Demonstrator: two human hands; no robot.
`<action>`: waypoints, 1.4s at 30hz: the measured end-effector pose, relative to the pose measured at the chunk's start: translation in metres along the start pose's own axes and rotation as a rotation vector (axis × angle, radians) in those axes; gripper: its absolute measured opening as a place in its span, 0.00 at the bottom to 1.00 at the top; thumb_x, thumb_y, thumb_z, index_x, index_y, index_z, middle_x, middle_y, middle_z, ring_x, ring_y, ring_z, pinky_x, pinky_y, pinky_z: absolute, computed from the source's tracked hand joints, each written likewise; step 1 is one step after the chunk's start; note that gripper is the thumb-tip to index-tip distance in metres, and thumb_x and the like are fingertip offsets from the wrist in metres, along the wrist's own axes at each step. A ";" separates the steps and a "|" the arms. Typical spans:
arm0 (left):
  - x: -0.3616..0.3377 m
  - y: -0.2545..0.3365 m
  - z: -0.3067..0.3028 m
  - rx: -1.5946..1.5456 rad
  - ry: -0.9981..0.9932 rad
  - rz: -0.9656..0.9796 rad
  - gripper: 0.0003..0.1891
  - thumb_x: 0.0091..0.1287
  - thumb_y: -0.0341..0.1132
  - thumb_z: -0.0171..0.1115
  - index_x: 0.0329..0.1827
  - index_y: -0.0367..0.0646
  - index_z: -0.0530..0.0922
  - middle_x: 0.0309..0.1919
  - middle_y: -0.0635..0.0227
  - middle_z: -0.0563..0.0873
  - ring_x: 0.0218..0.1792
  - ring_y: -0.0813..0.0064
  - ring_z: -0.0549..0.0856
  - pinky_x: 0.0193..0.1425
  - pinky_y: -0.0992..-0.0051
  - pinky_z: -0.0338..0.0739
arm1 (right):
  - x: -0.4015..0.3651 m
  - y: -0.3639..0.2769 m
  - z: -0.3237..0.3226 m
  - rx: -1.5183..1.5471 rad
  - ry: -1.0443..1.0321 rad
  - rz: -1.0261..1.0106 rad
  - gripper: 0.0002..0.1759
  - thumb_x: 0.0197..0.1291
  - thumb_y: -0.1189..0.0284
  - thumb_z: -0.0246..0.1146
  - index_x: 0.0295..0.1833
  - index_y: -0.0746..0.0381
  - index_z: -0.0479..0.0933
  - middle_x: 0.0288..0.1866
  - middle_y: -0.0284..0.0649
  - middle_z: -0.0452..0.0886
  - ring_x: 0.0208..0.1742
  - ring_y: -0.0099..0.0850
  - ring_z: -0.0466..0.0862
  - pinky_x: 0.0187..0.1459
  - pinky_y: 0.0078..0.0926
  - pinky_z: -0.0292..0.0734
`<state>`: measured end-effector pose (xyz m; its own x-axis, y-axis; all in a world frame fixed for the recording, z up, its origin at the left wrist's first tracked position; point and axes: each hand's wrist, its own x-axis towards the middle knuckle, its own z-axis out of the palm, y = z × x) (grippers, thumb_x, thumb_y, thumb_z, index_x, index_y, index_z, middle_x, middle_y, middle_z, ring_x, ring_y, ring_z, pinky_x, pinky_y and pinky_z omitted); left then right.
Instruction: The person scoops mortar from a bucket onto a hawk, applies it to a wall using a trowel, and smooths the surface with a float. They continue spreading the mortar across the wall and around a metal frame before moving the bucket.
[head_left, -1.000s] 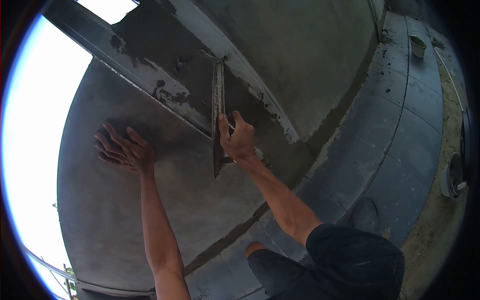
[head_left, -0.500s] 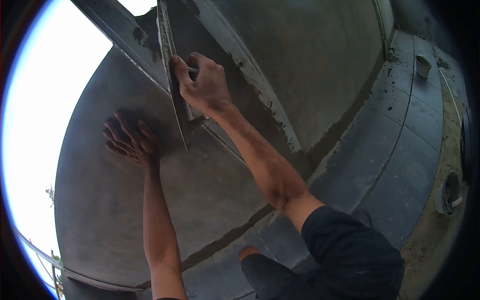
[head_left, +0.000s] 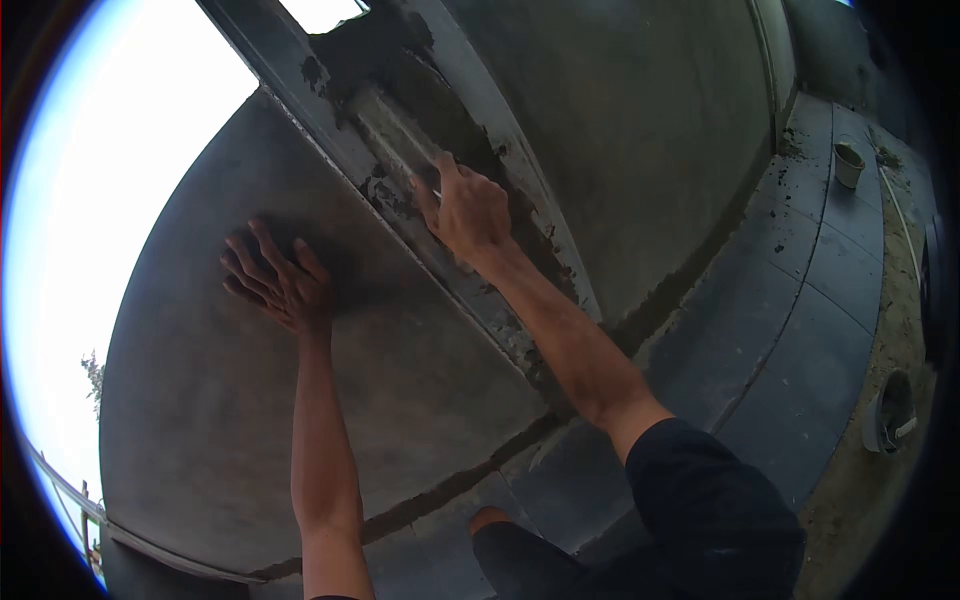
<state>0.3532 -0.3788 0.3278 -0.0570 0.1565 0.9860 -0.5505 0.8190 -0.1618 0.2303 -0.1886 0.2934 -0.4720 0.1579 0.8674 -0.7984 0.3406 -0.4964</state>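
Observation:
My right hand (head_left: 472,212) grips the handle of a plastering trowel (head_left: 392,130). The trowel's long blade lies along a strip of dark wet mortar (head_left: 450,105), slanting from upper left to lower right; part of it is hidden behind my fingers. Left of that strip runs a pale grey straight edge or board (head_left: 300,88), smeared with mortar. My left hand (head_left: 282,275) rests open with fingers spread on the smooth grey wall (head_left: 400,400), apart from the trowel. A second light band (head_left: 500,120) borders the strip on its right.
A grey tiled floor (head_left: 740,290) curves along the wall's foot, with mortar crumbs on it. A bucket (head_left: 848,165) stands at the upper right, and a second container (head_left: 892,410) lies on the sandy ground. My knee (head_left: 490,518) is near the wall's lower edge.
My right hand has moved right and down, and the trowel has turned from edge-on to lying against the mortar strip. My left hand stays on the wall. The view has shifted slightly.

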 end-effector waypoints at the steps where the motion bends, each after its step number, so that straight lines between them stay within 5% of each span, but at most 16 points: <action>1: 0.001 0.000 -0.001 0.011 -0.013 0.005 0.31 0.73 0.49 0.46 0.77 0.49 0.56 0.75 0.52 0.56 0.76 0.47 0.52 0.76 0.44 0.41 | -0.018 0.005 -0.004 0.046 -0.173 0.025 0.19 0.65 0.61 0.62 0.42 0.69 0.73 0.24 0.51 0.80 0.27 0.46 0.85 0.27 0.38 0.77; 2: 0.002 0.001 -0.002 0.020 -0.020 0.009 0.31 0.73 0.49 0.45 0.77 0.49 0.56 0.75 0.53 0.56 0.76 0.48 0.50 0.76 0.45 0.41 | -0.036 0.011 -0.009 0.091 -0.341 0.047 0.19 0.64 0.60 0.62 0.42 0.69 0.73 0.24 0.52 0.80 0.27 0.46 0.85 0.27 0.37 0.77; 5: 0.002 0.001 -0.002 0.014 -0.001 0.012 0.30 0.74 0.49 0.45 0.77 0.49 0.56 0.75 0.52 0.57 0.76 0.48 0.51 0.76 0.45 0.42 | -0.076 0.027 -0.026 0.304 -0.237 0.016 0.21 0.63 0.60 0.63 0.41 0.70 0.73 0.25 0.53 0.80 0.28 0.46 0.85 0.29 0.37 0.76; 10: 0.002 0.001 -0.002 0.019 0.005 0.017 0.31 0.73 0.49 0.45 0.77 0.48 0.57 0.74 0.51 0.57 0.76 0.47 0.52 0.76 0.44 0.42 | -0.058 0.025 -0.020 0.407 0.017 0.470 0.28 0.67 0.53 0.57 0.45 0.74 0.75 0.34 0.62 0.81 0.42 0.53 0.85 0.44 0.44 0.77; 14: 0.001 -0.002 0.002 0.025 0.016 0.018 0.31 0.73 0.51 0.45 0.77 0.48 0.57 0.75 0.51 0.57 0.76 0.47 0.53 0.76 0.43 0.42 | -0.012 -0.001 -0.014 0.330 0.086 0.368 0.28 0.68 0.55 0.56 0.44 0.76 0.74 0.29 0.60 0.81 0.35 0.54 0.85 0.40 0.43 0.77; 16: 0.001 -0.004 0.004 0.026 0.020 0.012 0.32 0.73 0.51 0.45 0.77 0.48 0.57 0.74 0.51 0.57 0.76 0.47 0.53 0.76 0.43 0.42 | 0.022 -0.026 -0.031 0.510 -0.198 0.443 0.36 0.68 0.50 0.52 0.56 0.78 0.73 0.45 0.69 0.80 0.54 0.58 0.80 0.57 0.42 0.75; 19: 0.002 -0.004 0.003 0.007 0.015 0.007 0.32 0.73 0.52 0.45 0.77 0.49 0.58 0.74 0.51 0.57 0.76 0.48 0.53 0.76 0.43 0.42 | 0.060 -0.053 -0.030 0.594 -0.338 0.424 0.37 0.67 0.49 0.54 0.56 0.77 0.73 0.46 0.67 0.80 0.55 0.56 0.81 0.57 0.41 0.74; 24: 0.002 -0.006 0.002 -0.011 0.015 -0.001 0.32 0.73 0.53 0.46 0.77 0.50 0.58 0.74 0.52 0.58 0.76 0.48 0.54 0.76 0.44 0.43 | 0.071 -0.070 -0.034 0.610 -0.244 0.087 0.32 0.65 0.49 0.57 0.43 0.74 0.78 0.40 0.63 0.83 0.48 0.53 0.84 0.51 0.40 0.77; 33: 0.000 -0.007 0.002 0.001 -0.016 -0.018 0.32 0.72 0.50 0.49 0.77 0.51 0.58 0.76 0.55 0.56 0.76 0.49 0.53 0.77 0.45 0.41 | 0.132 -0.013 -0.032 0.092 0.020 -0.047 0.27 0.66 0.55 0.59 0.39 0.74 0.77 0.22 0.54 0.81 0.28 0.48 0.86 0.38 0.39 0.80; 42: 0.002 -0.004 -0.001 -0.048 -0.022 -0.041 0.32 0.71 0.50 0.51 0.77 0.52 0.58 0.76 0.55 0.55 0.76 0.49 0.52 0.77 0.45 0.39 | 0.020 -0.004 -0.034 0.146 -0.332 -0.121 0.19 0.65 0.60 0.62 0.38 0.68 0.73 0.15 0.47 0.76 0.21 0.40 0.83 0.26 0.38 0.73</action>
<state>0.3563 -0.3811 0.3303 -0.0536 0.1104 0.9924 -0.5122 0.8501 -0.1222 0.2366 -0.1549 0.3137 -0.4471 -0.1923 0.8736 -0.8894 0.1995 -0.4113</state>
